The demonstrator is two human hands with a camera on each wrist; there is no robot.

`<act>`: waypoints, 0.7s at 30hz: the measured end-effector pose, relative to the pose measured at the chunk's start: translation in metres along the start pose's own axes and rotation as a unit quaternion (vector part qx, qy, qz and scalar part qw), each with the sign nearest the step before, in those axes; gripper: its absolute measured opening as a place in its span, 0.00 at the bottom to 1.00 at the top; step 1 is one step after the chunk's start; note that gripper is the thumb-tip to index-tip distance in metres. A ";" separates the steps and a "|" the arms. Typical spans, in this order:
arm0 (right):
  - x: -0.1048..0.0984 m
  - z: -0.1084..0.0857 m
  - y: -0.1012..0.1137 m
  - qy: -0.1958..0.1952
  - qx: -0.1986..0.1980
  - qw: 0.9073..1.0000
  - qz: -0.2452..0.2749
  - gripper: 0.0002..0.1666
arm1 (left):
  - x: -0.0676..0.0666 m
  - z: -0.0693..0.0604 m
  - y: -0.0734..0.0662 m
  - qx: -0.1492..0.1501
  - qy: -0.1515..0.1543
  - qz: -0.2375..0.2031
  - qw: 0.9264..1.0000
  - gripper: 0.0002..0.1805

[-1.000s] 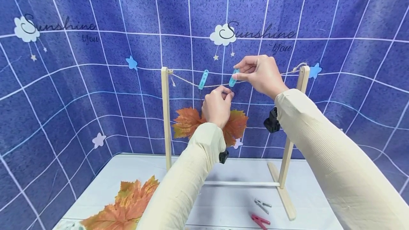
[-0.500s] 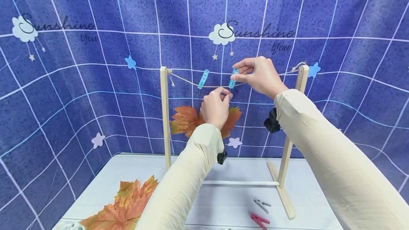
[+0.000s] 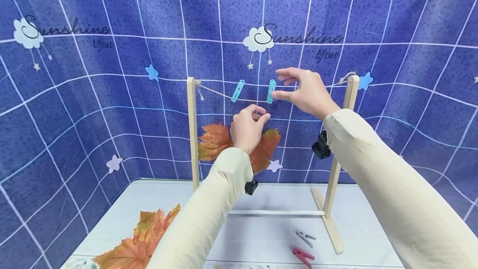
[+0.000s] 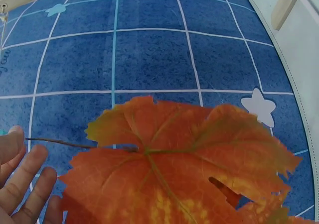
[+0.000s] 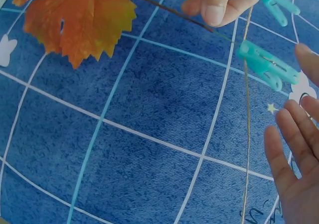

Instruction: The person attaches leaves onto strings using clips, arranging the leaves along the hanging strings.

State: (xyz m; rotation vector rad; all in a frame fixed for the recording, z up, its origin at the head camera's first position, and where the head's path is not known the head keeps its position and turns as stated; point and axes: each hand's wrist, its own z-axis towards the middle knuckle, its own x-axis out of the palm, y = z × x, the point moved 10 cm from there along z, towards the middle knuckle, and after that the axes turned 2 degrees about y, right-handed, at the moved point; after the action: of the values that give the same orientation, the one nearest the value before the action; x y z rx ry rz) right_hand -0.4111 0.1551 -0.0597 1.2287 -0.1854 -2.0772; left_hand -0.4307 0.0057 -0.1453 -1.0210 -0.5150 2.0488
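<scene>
Two light-blue clothespins sit on a string: the left clothespin and the right clothespin. My right hand is beside the right one, its fingers spread and holding nothing; the right wrist view shows a gap between that hand and the clothespin. Below the string, my left hand has thumb and index finger at the thin stem of an orange autumn leaf, seeming to pinch it lightly. Another orange leaf hangs on the left, partly behind that hand.
The string runs between two wooden posts, the left post and the right post. On the white table lie a grey clothespin, a red clothespin and more orange leaves at the left. A blue patterned curtain stands behind.
My right hand has let go of the right clothespin, its fingers spreading and drawing rightward. My left hand has shifted slightly down and left. The right clothespin stands more upright on the string.
</scene>
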 end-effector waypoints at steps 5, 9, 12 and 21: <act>-0.003 -0.010 0.002 -0.019 -0.017 1.000 0.001 0.30 | -0.002 -0.004 -0.001 0.006 0.011 0.004 1.000 0.11; -0.001 -0.020 0.003 -0.016 -0.025 1.000 0.006 0.27 | -0.006 -0.009 -0.003 0.015 0.017 0.004 1.000 0.11; 0.000 -0.027 0.001 -0.018 -0.022 1.000 0.009 0.25 | -0.007 -0.012 -0.005 0.021 0.021 0.000 1.000 0.11; 0.005 -0.046 -0.011 -0.025 -0.011 0.999 0.025 0.18 | -0.015 -0.023 -0.002 0.031 0.031 -0.015 0.999 0.10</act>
State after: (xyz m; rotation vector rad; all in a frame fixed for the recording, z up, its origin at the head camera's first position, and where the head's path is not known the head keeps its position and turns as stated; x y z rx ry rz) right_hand -0.3806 0.1704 -0.0935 1.1490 -0.2143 -2.0616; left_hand -0.4053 -0.0040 -0.1507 -1.0305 -0.4288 1.9882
